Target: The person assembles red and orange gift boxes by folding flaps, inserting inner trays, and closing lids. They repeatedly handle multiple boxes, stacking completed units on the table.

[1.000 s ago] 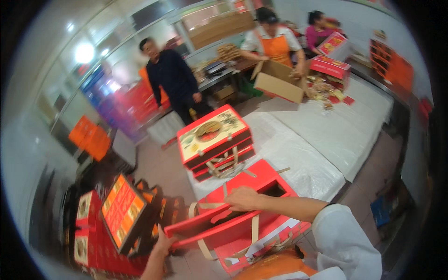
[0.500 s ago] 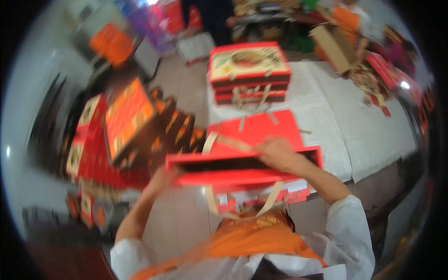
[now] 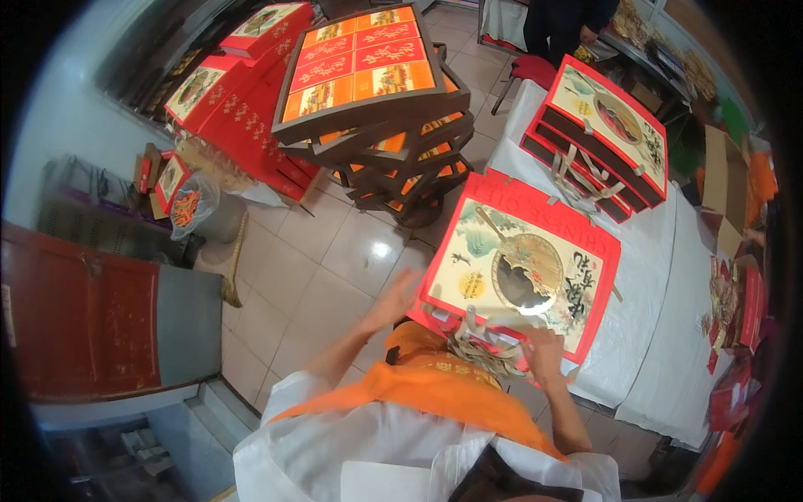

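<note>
At the far left stands a dark red door with a grey panel along its right side. Next comes a bin with a clear liner and orange pieces inside, a straw broom just beside it. Behind these, red boxes with pale picture tops are piled up, and right of them rises a twisted stack of dark trays, the top one filled with orange and red packages. The left hand is blurred, its fingers stretched out and apart, just beside the left edge of the gift box; I cannot tell whether it touches. That red-bordered box lies picture side up in front of the orange apron, its far part over the table. Beige handles hang at its near edge. The right hand bends its fingers over that edge; whether they clamp it I cannot tell. Beyond, more gift boxes are stacked, then an open brown carton
</note>
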A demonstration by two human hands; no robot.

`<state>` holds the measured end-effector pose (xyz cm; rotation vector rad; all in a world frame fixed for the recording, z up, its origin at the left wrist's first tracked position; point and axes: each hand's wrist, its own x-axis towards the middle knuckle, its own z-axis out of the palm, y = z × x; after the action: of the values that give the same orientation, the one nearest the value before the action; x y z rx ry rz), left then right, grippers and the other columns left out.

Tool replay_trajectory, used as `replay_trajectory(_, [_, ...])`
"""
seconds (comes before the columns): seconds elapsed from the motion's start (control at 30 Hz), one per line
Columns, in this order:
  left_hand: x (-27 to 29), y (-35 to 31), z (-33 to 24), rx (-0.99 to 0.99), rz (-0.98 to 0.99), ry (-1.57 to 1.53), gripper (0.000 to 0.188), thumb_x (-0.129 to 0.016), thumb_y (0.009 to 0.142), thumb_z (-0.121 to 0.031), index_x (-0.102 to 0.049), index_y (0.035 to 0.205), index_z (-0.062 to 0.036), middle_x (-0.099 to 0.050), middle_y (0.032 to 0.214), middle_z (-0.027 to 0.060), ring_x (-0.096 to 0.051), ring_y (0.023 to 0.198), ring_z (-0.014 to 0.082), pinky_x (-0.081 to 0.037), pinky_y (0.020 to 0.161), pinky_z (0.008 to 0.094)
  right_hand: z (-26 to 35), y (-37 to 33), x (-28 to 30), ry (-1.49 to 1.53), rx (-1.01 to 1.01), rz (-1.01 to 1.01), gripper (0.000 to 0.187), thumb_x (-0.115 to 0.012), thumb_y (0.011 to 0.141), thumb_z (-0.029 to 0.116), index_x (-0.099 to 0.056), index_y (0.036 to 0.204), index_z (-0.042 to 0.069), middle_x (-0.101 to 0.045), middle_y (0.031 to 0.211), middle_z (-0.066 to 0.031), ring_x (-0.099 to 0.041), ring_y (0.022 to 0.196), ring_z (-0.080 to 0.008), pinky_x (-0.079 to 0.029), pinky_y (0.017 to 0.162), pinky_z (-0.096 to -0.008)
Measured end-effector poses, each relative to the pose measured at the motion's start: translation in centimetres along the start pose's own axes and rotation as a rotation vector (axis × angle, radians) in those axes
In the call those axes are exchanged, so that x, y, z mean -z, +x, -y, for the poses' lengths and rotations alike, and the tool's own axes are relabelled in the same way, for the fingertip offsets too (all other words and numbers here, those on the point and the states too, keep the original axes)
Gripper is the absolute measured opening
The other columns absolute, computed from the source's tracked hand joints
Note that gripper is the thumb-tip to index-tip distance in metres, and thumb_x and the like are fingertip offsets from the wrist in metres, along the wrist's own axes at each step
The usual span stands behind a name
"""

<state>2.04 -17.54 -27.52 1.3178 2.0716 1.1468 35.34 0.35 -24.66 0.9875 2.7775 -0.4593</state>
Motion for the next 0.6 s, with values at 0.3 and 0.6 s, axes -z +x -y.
replay_trajectory(0.3, [35.4,24.4,4.9,0.218,-0.609,-0.154,0.047,-0.053,0.092,-0.034,-0.051,0.124,0.0016,-0.053,0.126,0.0108,-0.052,0.109,0.0208,-0.040,0.094,0.0320,12.4,29.3,20.4,0.997,0.103,-0.373,0.051,-0.053,0.092,0.035,-0.044,0.130,0.003,-0.052,0.125,-0.0103,-0.052,0.111,-0.0180,-0.042,0.090,-0.0311])
replay_trajectory(0.6, [37.0,32.9,8.1,0.583,-0.096,-0.807,0.051,-0.056,0.090,-0.038,-0.053,0.119,0.0032,-0.061,0.116,0.0136,-0.061,0.100,0.0197,-0.047,0.088,0.0320,19.8,41.4,21.6,1.442,-0.248,-0.073,0.074,-0.058,0.087,0.044,-0.028,0.137,-0.001,-0.039,0.136,-0.0152,-0.045,0.120,-0.0261,-0.051,0.083,-0.0435])
